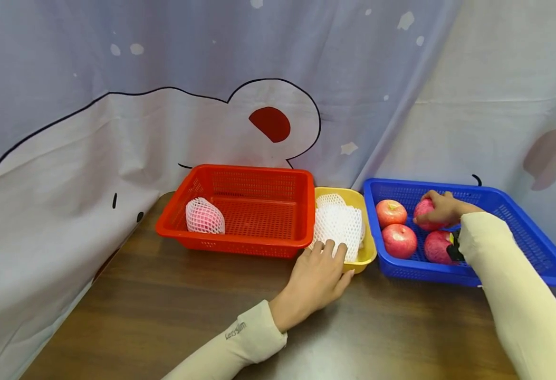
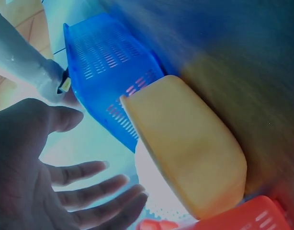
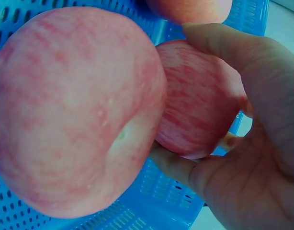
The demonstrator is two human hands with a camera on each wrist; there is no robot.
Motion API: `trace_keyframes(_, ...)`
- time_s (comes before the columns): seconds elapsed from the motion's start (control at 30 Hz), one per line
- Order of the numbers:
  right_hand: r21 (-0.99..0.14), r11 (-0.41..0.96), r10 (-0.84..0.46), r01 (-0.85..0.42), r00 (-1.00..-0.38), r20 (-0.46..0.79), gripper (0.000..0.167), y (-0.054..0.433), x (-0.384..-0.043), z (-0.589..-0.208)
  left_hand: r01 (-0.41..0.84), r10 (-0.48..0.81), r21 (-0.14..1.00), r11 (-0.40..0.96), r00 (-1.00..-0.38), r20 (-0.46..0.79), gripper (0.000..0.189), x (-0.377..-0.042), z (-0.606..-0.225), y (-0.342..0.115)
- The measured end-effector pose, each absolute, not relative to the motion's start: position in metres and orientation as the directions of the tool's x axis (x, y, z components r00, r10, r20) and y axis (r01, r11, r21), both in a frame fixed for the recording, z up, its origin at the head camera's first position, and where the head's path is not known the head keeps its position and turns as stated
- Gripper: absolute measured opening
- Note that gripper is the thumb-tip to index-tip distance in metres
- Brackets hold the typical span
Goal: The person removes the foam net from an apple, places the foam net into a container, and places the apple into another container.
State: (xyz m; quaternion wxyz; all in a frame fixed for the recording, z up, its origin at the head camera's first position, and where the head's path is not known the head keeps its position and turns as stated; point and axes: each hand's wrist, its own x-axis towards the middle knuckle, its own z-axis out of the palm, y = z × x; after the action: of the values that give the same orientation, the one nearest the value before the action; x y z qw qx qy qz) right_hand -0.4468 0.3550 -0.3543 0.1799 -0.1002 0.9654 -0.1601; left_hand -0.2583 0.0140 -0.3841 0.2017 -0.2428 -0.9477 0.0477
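Observation:
My right hand [image 1: 443, 208] grips a red apple [image 1: 423, 214] inside the blue basket [image 1: 534, 240], thumb and fingers curled round it. In the right wrist view that apple [image 3: 199, 100] sits in the hand, behind a larger-looking apple [image 3: 75, 110] close to the camera. Several apples lie in the basket's left part. My left hand [image 1: 313, 279] hovers at the front of the yellow basket [image 1: 354, 198], over its near edge. White foam net sleeves [image 1: 337, 224] fill that basket. In the left wrist view the left fingers [image 2: 96, 201] are spread, with nothing between them.
To the left stands a red basket [image 1: 259, 219] with one apple in a white foam net [image 1: 204, 216] at its left end. The three baskets stand side by side on a brown wooden table [image 1: 173, 301]. A patterned curtain [image 1: 188, 53] hangs behind them.

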Motion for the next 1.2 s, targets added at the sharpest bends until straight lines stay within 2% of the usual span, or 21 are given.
trace_keyframes(0.2, -0.411, 0.907, -0.246, -0.095, -0.910, -0.335, 0.071, 0.352, -0.451, -0.360, 0.473, 0.510, -0.199, 0.858, -0.740, 0.438, 0.037, -0.254, -0.378, 0.010)
trace_keyframes(0.4, -0.422, 0.906, -0.230, -0.044, -0.887, -0.401, 0.075, 0.355, -0.451, -0.363, 0.515, 0.546, -0.207, 0.832, -0.691, 0.473, 0.033, -0.253, -0.374, 0.008)
trace_keyframes(0.77, -0.426, 0.901, -0.261, -0.083, -0.888, -0.379, 0.074, 0.354, -0.454, -0.368, 0.587, 0.598, -0.189, 0.787, -0.653, 0.465, 0.035, -0.253, -0.374, -0.006)
trace_keyframes(1.0, -0.502, 0.865, -0.268, -0.010, -0.855, -0.445, 0.077, 0.356, -0.450, -0.363, 0.613, 0.603, -0.151, 0.775, -0.647, 0.467, 0.035, -0.253, -0.374, -0.017)
trace_keyframes(1.2, -0.397, 0.904, -0.297, -0.156, -0.898, -0.324, 0.068, 0.356, -0.445, -0.351, 0.639, 0.604, -0.084, 0.765, -0.666, 0.437, 0.036, -0.254, -0.373, -0.027)
